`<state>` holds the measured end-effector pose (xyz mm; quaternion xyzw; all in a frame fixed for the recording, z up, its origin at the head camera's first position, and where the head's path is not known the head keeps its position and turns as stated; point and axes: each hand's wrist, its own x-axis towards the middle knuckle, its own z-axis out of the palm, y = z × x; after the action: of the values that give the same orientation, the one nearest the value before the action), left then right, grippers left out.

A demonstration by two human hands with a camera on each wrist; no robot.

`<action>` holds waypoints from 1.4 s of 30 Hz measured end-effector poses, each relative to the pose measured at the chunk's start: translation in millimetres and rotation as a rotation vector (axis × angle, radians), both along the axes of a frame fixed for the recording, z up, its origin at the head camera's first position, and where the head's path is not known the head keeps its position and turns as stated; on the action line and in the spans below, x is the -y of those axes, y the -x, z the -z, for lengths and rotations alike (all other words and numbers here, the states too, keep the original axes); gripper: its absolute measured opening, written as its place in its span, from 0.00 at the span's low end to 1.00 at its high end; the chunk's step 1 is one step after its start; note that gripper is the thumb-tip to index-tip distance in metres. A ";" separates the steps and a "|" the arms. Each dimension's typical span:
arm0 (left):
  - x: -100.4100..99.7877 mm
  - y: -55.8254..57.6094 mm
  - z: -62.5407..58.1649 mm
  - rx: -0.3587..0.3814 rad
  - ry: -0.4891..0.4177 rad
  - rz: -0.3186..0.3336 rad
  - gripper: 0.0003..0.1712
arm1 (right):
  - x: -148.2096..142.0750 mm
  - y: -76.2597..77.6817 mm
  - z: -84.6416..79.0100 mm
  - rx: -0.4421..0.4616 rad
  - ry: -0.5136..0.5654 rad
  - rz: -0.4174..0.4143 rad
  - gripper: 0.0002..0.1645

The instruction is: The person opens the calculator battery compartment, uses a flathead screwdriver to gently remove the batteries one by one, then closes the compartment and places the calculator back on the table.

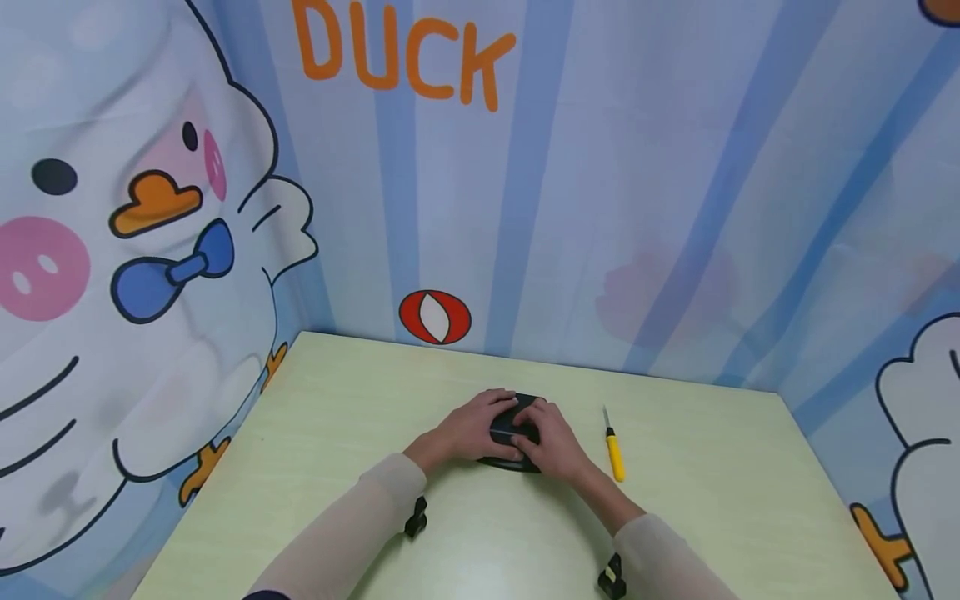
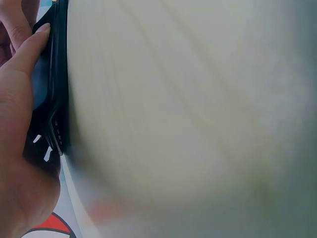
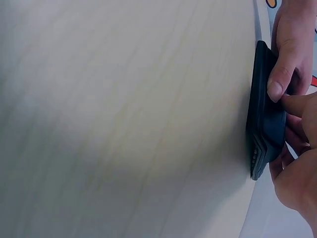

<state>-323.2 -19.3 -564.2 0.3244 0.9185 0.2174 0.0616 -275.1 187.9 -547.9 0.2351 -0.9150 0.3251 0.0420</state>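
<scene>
A flat black plastic device (image 1: 514, 425) with rounded corners lies on the table between both hands, its exact kind unclear. My left hand (image 1: 478, 429) holds its left part, thumb along the near side and fingers toward the far edge. From the right, my right hand (image 1: 558, 442) grips it with bent fingers, their tips on its top face. In the right wrist view, the right fingertips come close to the left thumb (image 3: 278, 89) on the device (image 3: 267, 116). A slotted edge of the device (image 2: 57, 130) shows in the left wrist view.
A screwdriver with a yellow handle (image 1: 615, 454) lies right of the right hand, tip pointing away. The pale table (image 1: 337, 400) meets a printed duck curtain (image 1: 555, 208) at its back and sides. Small black clips (image 1: 416, 517) sit at the wrists.
</scene>
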 end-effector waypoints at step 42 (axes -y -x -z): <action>-0.1 -4.1 -1.5 -0.004 -0.019 0.005 0.54 | 3.5 -8.7 9.6 -0.183 0.011 0.005 0.14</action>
<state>-319.0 -19.2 -562.7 0.3278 0.9157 0.2253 0.0575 -266.4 184.4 -557.5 0.2612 -0.9062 0.3070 0.1276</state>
